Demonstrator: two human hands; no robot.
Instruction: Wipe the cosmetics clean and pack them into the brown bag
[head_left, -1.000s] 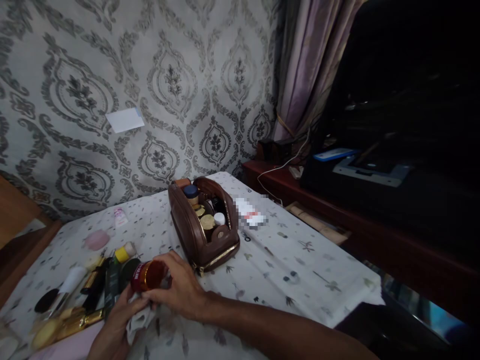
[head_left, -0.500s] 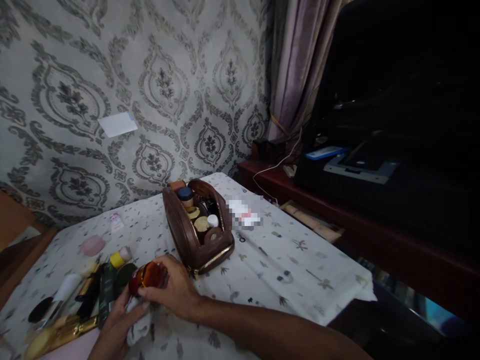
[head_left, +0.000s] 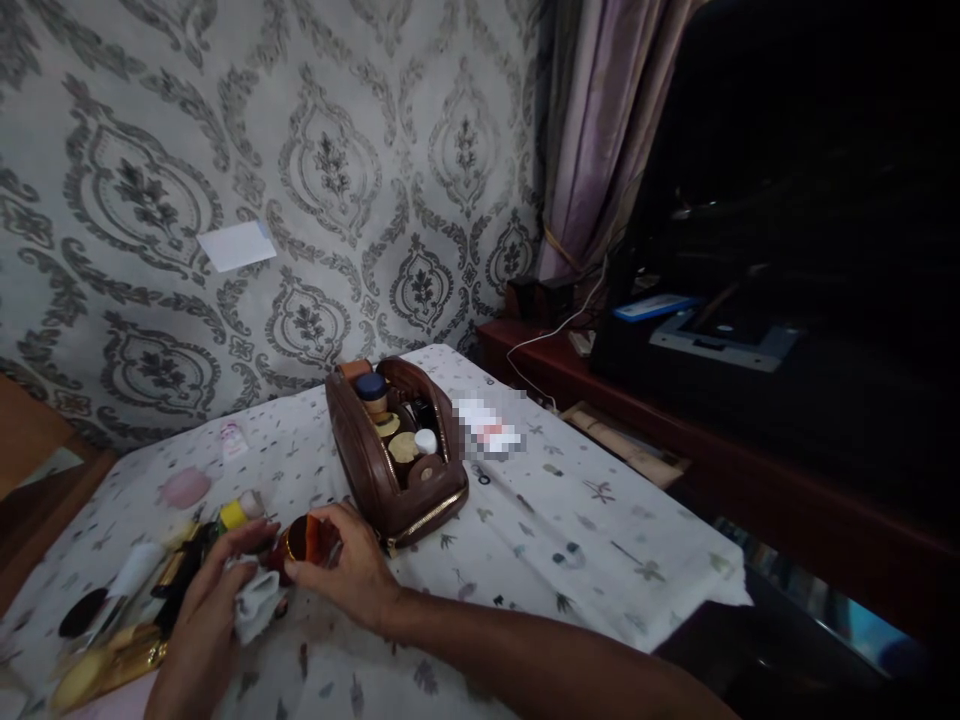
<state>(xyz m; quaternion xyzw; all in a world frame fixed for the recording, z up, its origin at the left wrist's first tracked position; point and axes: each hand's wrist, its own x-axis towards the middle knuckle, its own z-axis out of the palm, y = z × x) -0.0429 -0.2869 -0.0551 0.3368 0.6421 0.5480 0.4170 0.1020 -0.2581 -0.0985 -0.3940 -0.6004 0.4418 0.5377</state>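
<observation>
Right hand (head_left: pixel 356 575): thumb and fingers pinch the red-amber jar (head_left: pixel 321 540) from opposite sides, the jar tilted between the two hands. Left hand (head_left: pixel 199 615): curled, with a crumpled white cloth (head_left: pixel 256 603) gripped at its fingers, cloth against or just beside the jar. How much weight the left fingers bear cannot be told; cloth and jar hide part of them. Nor can it be told whether the jar is closed.

The open bag (head_left: pixel 352 450) stands just beyond the right hand, a white lid (head_left: pixel 425 442) and a blue lid (head_left: pixel 371 387) showing inside. The brushes (head_left: pixel 124 665) lie in a loose heap left of the left hand; a yellow tube (head_left: pixel 232 515) sits just beyond its fingers, a pink sponge (head_left: pixel 185 487) farther off.

Risks, as judged: the jar looks smooth and rests on fingertips, so a twist against the cloth could spin it loose and drop it on the sheet (head_left: pixel 585 520) below. Too low a sweep of the left hand could roll the yellow tube or scatter the brushes. The right knuckles, lifted carelessly, might knock the bag.
</observation>
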